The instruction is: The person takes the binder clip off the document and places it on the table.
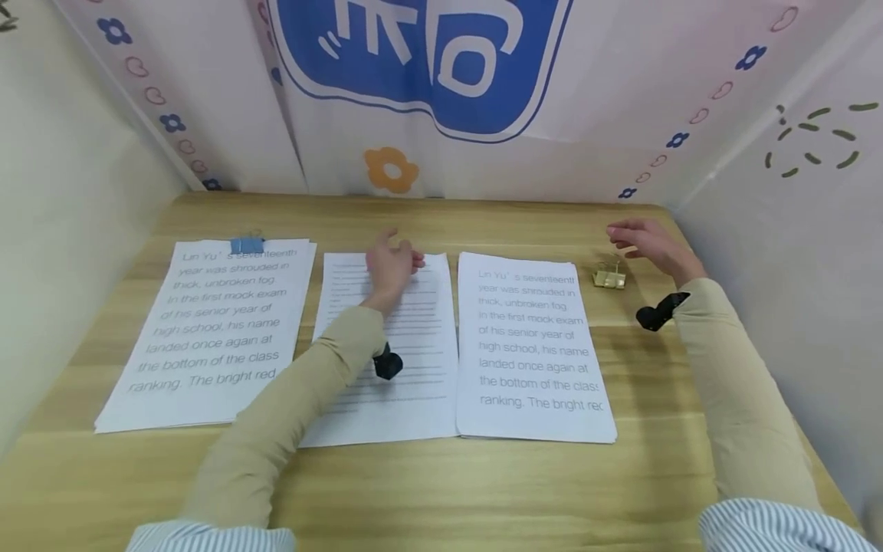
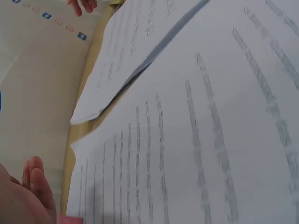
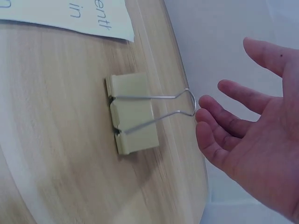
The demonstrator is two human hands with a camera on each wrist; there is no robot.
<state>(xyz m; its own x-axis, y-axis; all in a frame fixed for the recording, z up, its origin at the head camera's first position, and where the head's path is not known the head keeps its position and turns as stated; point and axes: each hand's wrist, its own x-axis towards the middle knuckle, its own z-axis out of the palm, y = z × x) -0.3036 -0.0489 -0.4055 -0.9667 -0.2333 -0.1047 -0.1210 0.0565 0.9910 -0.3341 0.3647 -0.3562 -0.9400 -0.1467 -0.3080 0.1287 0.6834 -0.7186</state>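
My left hand [image 1: 390, 270] is over the top of the middle paper stack [image 1: 407, 414], its fingers loosely bent with nothing visible between them. A sliver of something pink [image 2: 71, 220] shows beside that hand at the bottom of the left wrist view, the rest of it out of frame. At the right, a gold binder clip [image 1: 610, 276] stands on the table with its wire handles raised. My right hand [image 1: 651, 244] is beside it, fingers relaxed and spread. In the right wrist view, the fingertips [image 3: 205, 103] are close to the end of the wire handle [image 3: 189, 100].
On the left lies a stack of large-print pages [image 1: 214, 337] with a blue binder clip [image 1: 247, 244] at its top edge. Another large-print stack [image 1: 534, 360] is between the middle stack and the gold clip. A printed cloth [image 1: 331, 146] hangs behind the wooden table [image 1: 428, 498].
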